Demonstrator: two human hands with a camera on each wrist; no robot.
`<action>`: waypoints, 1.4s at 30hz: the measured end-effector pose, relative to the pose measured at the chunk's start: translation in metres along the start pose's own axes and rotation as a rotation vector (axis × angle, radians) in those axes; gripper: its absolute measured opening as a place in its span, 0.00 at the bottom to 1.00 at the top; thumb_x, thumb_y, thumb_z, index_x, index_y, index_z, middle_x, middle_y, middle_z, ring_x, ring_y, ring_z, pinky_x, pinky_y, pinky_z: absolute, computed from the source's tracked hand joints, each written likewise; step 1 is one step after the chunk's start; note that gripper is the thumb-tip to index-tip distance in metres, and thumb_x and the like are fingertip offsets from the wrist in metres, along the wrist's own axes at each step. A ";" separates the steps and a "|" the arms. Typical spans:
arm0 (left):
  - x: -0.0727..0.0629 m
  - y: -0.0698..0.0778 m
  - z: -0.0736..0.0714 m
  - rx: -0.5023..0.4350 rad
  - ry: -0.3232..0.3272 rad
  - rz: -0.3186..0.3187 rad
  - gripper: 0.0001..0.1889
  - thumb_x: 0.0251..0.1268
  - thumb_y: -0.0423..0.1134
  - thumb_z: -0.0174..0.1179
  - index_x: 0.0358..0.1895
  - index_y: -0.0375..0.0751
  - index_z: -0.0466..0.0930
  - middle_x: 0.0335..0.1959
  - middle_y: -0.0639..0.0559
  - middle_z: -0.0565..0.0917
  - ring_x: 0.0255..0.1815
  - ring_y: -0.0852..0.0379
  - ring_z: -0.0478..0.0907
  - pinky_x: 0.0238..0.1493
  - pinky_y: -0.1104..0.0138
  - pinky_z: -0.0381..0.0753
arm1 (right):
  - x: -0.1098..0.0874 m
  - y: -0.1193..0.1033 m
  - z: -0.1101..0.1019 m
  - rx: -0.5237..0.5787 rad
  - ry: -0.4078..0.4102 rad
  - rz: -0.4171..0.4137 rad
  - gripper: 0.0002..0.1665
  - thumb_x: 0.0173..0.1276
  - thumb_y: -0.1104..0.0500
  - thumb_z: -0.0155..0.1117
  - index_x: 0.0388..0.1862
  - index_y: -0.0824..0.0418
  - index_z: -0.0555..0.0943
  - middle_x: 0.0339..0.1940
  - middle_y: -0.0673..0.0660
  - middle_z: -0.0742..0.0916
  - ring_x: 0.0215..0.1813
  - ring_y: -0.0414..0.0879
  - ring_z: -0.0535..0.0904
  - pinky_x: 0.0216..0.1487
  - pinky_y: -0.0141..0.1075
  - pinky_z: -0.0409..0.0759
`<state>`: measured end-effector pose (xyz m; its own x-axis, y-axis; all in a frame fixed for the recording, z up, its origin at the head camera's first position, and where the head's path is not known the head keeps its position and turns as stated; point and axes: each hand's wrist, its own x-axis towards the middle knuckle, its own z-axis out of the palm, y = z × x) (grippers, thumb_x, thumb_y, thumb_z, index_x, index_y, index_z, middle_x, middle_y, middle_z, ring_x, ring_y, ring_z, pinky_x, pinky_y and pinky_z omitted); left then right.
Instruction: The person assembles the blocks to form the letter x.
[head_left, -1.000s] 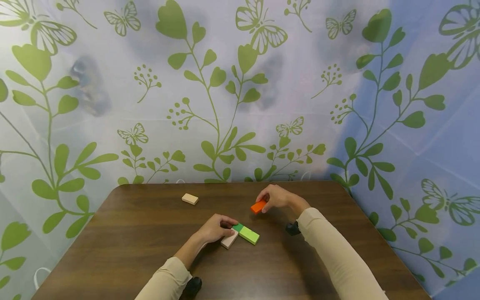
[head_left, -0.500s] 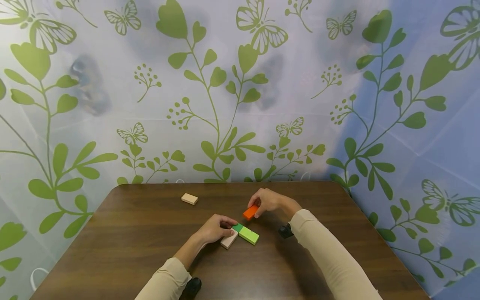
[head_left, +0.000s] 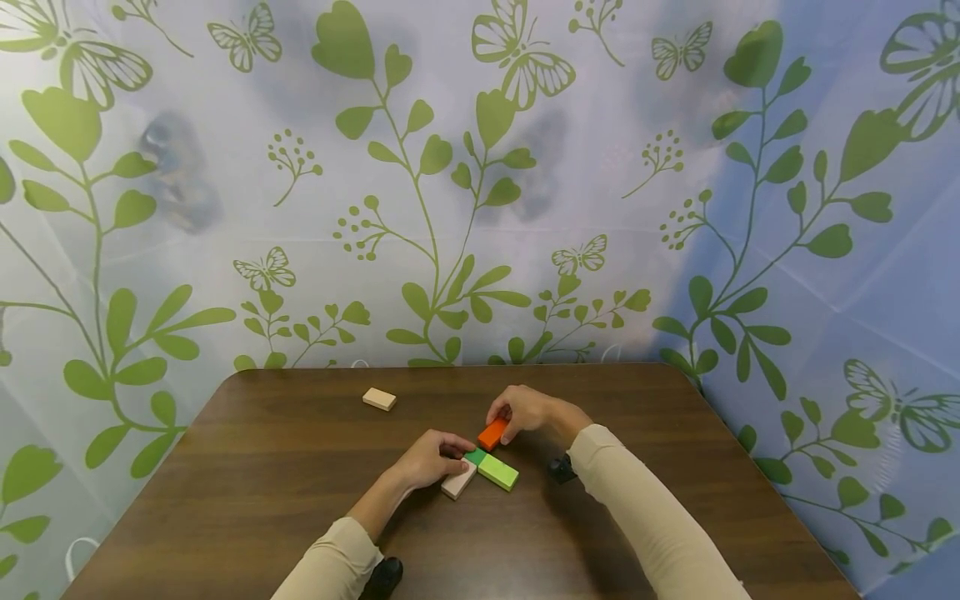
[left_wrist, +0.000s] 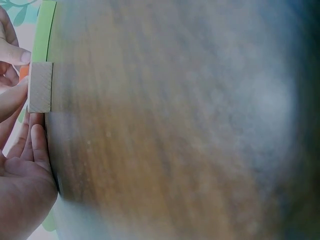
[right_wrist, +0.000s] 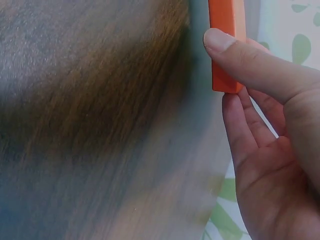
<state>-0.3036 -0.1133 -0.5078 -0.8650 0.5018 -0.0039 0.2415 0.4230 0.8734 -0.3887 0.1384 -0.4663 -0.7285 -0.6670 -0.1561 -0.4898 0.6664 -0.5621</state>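
In the head view my left hand holds a pale pinkish wooden block, with the thumb against it and the index fingertip at a dark green block. A light green block lies end-on against these. The left wrist view shows the pale block's end beside the thumb, with light green beyond it. My right hand pinches an orange block between thumb and fingers, just behind the green blocks. Whether orange touches green I cannot tell. In the right wrist view the thumb presses the orange block's side.
Another pale wooden block lies alone at the back left of the brown table. Behind the table's far edge hangs a white curtain printed with green leaves and butterflies. Dark devices sit under both wrists.
My right hand has brought the orange block left and nearer to me, up toward the green blocks. The left hand and the blocks by it have stayed in place.
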 end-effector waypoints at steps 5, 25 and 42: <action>0.000 0.000 0.000 0.001 -0.005 0.002 0.14 0.66 0.29 0.69 0.54 0.38 0.88 0.46 0.49 0.86 0.47 0.52 0.79 0.55 0.50 0.77 | 0.001 -0.002 0.002 -0.007 -0.002 0.007 0.18 0.55 0.67 0.83 0.44 0.54 0.90 0.40 0.44 0.87 0.44 0.41 0.81 0.52 0.39 0.81; -0.003 0.004 0.001 -0.034 -0.007 0.020 0.14 0.66 0.27 0.69 0.54 0.33 0.87 0.45 0.44 0.86 0.46 0.52 0.79 0.49 0.56 0.79 | 0.004 -0.008 0.011 -0.085 -0.017 -0.069 0.20 0.54 0.68 0.83 0.45 0.54 0.89 0.41 0.43 0.86 0.43 0.39 0.80 0.49 0.35 0.80; -0.003 0.006 -0.002 -0.062 -0.015 -0.040 0.14 0.67 0.29 0.69 0.54 0.36 0.88 0.45 0.47 0.84 0.46 0.52 0.78 0.47 0.59 0.78 | 0.000 -0.013 0.013 -0.089 -0.024 -0.084 0.22 0.57 0.66 0.82 0.51 0.55 0.89 0.50 0.48 0.84 0.51 0.44 0.79 0.54 0.39 0.80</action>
<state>-0.3005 -0.1132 -0.5016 -0.8668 0.4965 -0.0465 0.1783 0.3957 0.9009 -0.3762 0.1248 -0.4696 -0.6718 -0.7289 -0.1316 -0.5901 0.6341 -0.4997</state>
